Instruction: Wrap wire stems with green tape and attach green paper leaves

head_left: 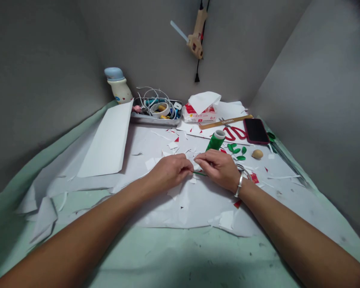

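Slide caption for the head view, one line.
Left hand pinches a thin green strand, right hand alongside, near a green thread spool.

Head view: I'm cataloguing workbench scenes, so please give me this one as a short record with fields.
Left hand: bare, pinching a thin green strand
Right hand: bare, beside it, silver bracelet at wrist; grip unclear
Beyond: tilted green spool with whitish top
To the right: small green oval pieces, round tan ball, dark-screened rectangular phone
Back: rectangular metal tray
Hanging: beige glue gun
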Motion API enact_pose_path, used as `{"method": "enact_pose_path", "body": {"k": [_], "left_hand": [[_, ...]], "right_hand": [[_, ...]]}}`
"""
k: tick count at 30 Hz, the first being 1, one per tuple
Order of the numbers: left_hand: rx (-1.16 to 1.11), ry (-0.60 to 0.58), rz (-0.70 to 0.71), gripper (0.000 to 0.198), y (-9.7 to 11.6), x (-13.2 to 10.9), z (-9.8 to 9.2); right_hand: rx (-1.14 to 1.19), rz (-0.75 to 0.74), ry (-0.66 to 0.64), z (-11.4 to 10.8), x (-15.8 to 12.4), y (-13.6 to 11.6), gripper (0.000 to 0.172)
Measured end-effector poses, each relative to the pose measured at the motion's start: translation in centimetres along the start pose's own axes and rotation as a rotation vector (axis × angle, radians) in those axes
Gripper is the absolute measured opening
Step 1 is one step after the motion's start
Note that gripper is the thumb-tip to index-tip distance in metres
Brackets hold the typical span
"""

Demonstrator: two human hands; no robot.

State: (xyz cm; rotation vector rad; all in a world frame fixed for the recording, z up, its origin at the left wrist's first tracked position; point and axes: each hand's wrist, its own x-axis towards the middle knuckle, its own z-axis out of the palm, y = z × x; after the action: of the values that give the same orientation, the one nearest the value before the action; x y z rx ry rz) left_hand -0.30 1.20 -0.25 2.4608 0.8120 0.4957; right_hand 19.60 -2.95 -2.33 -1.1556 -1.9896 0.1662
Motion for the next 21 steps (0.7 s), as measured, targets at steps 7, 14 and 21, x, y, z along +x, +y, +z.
{"method": "enact_pose_path", "body": {"k": [7,14,21], "left_hand": [[-0.284,0.173,-0.158,0.012,0.7,0.2,-1.2],[0.022,0.166,-0.141,0.014,-0.3,0.1,-0.1],[-0.161,0.019,-0.04,0.012,0.5,0.2,-0.4]], "right_hand": [[0.045,0.029,-0.136,0.4,-0.3,0.8,0.016],[-0.099,-0.159,-0.105,0.3,-0.3,-1.1,0.018],[0.073,0.112,-0.002,0.0,0.1,1.1,0.017]]}}
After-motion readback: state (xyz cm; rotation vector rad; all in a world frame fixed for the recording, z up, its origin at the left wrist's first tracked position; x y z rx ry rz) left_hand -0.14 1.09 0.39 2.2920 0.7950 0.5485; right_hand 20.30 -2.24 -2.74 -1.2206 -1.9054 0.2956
